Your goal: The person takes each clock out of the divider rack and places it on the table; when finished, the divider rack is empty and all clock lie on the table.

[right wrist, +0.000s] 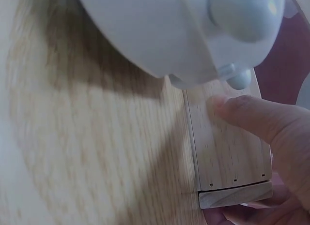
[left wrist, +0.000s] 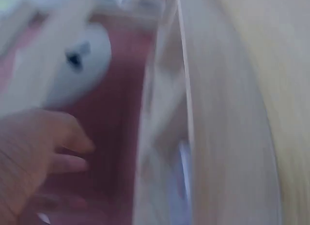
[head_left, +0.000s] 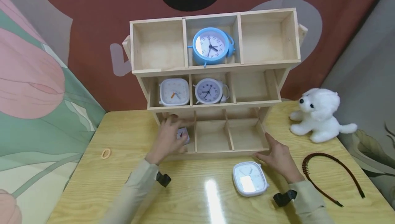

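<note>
A three-tier wooden shelf (head_left: 216,68) stands on the table. Over its lower left compartment is my left hand (head_left: 168,136), fingers loosely bent with nothing between them in the left wrist view. A small pale square clock (head_left: 183,134) sits in that compartment, partly covered by the hand. At the lower right corner, my right hand (head_left: 279,155) grips the shelf, its thumb on the front board (right wrist: 227,142) and its fingers round the side. Near that hand a white square alarm clock (head_left: 250,179) lies face up on the table.
A blue alarm clock (head_left: 211,45) occupies the top tier. The middle tier holds a white square clock (head_left: 174,92) and a white round clock (head_left: 208,91). A white plush dog (head_left: 318,117) and brown headband (head_left: 336,162) are at right, a beige ring (head_left: 106,153) at left.
</note>
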The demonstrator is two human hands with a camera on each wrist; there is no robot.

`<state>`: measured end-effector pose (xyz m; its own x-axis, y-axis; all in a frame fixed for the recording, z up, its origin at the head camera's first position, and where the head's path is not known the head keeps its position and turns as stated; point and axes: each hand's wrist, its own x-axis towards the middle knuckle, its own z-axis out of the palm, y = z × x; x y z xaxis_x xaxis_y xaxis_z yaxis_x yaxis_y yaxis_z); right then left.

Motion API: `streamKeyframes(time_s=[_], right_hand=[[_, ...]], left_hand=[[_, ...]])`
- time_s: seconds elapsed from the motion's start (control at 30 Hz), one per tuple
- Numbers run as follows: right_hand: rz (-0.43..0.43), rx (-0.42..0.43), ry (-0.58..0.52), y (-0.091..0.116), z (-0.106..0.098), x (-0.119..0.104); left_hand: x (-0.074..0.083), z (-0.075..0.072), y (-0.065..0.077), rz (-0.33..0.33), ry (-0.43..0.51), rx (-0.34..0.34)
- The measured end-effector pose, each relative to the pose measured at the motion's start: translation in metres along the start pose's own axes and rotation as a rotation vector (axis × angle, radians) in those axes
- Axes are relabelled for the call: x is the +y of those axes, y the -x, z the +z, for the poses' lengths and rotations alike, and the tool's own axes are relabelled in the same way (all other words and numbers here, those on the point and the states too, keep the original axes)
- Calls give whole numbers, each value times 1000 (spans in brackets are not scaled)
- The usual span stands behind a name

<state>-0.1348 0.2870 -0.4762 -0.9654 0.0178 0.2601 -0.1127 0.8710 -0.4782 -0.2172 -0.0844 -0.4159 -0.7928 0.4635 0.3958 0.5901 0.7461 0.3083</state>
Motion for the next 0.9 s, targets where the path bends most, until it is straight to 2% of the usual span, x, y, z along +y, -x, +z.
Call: streamKeyframes(time_s=[0.03,0.07,0.13,0.2,0.27,0.4,0.53,0.67,0.83,0.9], right_hand=[[5,-4,3,0,-1,0],[11,-10,5,0,-1,1],[26,-25,4,0,-1,1],[38,-39,0,0,-1,0],[41,-43,1,1,-1,-1],[44,-36,10,2,-2,-2],[50,-33,9,5,-1,-1],[37,-24,6,5,0,-1],[20,-9,9,3,-1,-3],[15,-8,9,1,-1,-4]], left_hand=[[-13,-1,1,-50,-6,-21],[-23,-1,2,-95,-9,-71],[-36,1,7,-166,-24,-219],[-39,4,10,-224,-46,-343],[-36,6,10,-244,-103,-403],[-23,10,-1,-247,-252,-382],[-15,15,-8,-225,-315,-408],[-17,22,-6,-186,-246,-401],[-24,30,-1,-42,-128,-311],[-26,30,-2,-6,-112,-307]])
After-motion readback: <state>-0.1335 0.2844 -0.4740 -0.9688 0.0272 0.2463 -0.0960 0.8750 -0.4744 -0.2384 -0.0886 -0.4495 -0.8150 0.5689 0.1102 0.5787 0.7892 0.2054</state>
